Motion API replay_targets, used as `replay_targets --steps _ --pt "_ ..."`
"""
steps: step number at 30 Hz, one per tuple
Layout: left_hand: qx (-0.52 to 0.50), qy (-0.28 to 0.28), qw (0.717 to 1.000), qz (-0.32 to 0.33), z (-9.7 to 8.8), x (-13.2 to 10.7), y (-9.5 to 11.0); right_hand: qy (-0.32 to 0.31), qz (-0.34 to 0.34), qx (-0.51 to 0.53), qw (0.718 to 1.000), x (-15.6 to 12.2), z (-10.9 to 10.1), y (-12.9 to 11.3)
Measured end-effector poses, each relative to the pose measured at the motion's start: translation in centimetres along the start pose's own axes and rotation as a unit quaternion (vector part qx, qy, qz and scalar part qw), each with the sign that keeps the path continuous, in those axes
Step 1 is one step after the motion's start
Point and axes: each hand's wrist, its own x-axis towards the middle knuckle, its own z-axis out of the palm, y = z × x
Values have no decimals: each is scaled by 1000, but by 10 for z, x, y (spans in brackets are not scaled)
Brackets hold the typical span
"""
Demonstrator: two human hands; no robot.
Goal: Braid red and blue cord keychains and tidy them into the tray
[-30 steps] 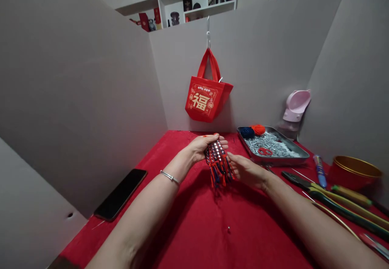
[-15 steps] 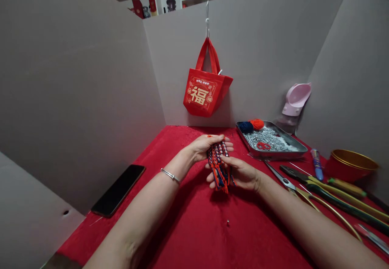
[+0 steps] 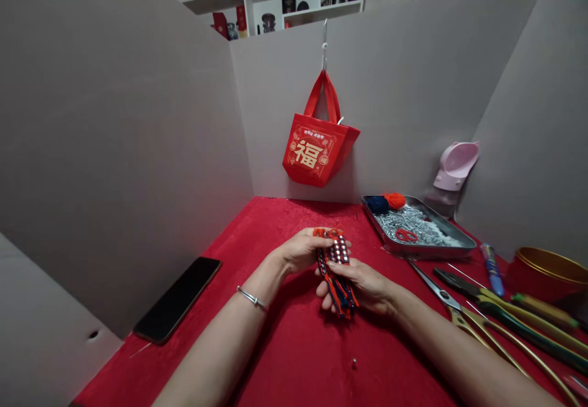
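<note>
Above the red cloth, both hands hold a bundle of orange and navy braided cords with rows of silvery beads (image 3: 339, 251). My left hand (image 3: 298, 251), with a silver bangle on its wrist, grips the upper part, its thumb across the beads. Orange loops stick out above that thumb. Lower down, my right hand (image 3: 367, 284) pinches the strands between thumb and fingers. Loose orange and navy ends hang below it. Part of the bundle's back is hidden by the fingers.
At the right stands a metal tray (image 3: 429, 251) with yarn and silvery pieces. Large scissors (image 3: 448, 300), pliers (image 3: 493, 300), a pen (image 3: 492, 270) and a red-gold bowl (image 3: 546, 270) lie nearby. A phone (image 3: 179, 300) is at left; a red bag (image 3: 316, 149) hangs behind.
The camera view has shifted, so everything sits slightly lower. My left thumb has moved from the bundle's top edge down over the beads, and the orange loops now show above it.
</note>
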Motion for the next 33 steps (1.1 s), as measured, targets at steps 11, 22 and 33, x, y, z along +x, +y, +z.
replay_targets --steps 11,22,33 --pt "-33 14 998 -46 0 7 -7 -5 -17 -12 1000 -2 -3 -5" --pt "-36 67 997 -26 3 11 -10 -7 -16 12 1000 0 -3 -2" --pt "-18 136 991 -5 11 11 -9 -3 -4 9 1000 3 -2 4"
